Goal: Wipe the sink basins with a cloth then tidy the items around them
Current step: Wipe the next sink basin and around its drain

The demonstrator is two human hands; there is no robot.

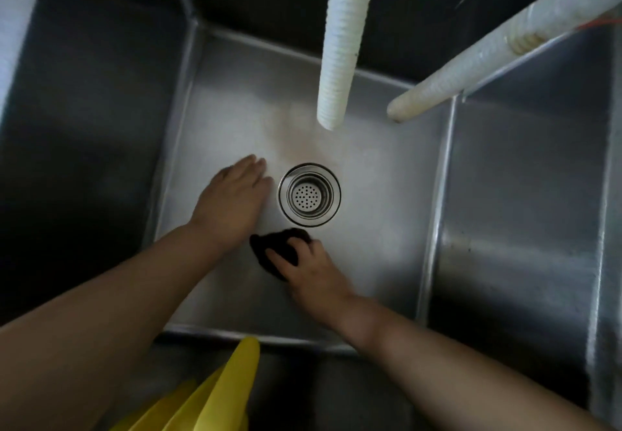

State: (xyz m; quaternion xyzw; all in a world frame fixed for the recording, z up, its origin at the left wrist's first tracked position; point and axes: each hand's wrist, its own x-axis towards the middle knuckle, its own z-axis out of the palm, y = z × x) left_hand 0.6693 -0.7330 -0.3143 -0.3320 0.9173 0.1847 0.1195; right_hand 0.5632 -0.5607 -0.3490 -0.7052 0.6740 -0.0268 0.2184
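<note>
Steel basin [380, 201]: a deep stainless sink is seen from above, its floor dull and streaked, with a faint brownish stain just behind the drain.
Drain [309, 195]: a round perforated strainer is set in the middle of the basin floor.
Cloth [281, 245]: a dark, bunched cloth is pressed against the basin floor just in front of the drain (its edge almost meets the strainer rim).
Right hand [311, 274]: the fingers are curled over the cloth and it is gripped from above, the forearm reaching in from the lower right.
Left hand [234, 200]: it is laid flat on the basin floor just left of the drain, fingers straight and together, with nothing held.
Hoses: one white ribbed hose [340, 43] hangs down over the rear of the basin; a second, more yellowed hose [488, 60] slants in from the upper right.
Second basin [525, 195]: it is seen on the right, beyond a steel divider.
Yellow item [218, 393]: a yellow plastic shape is seen at the near edge; what it is cannot be told.
Writing: no brand or label can be read.
</note>
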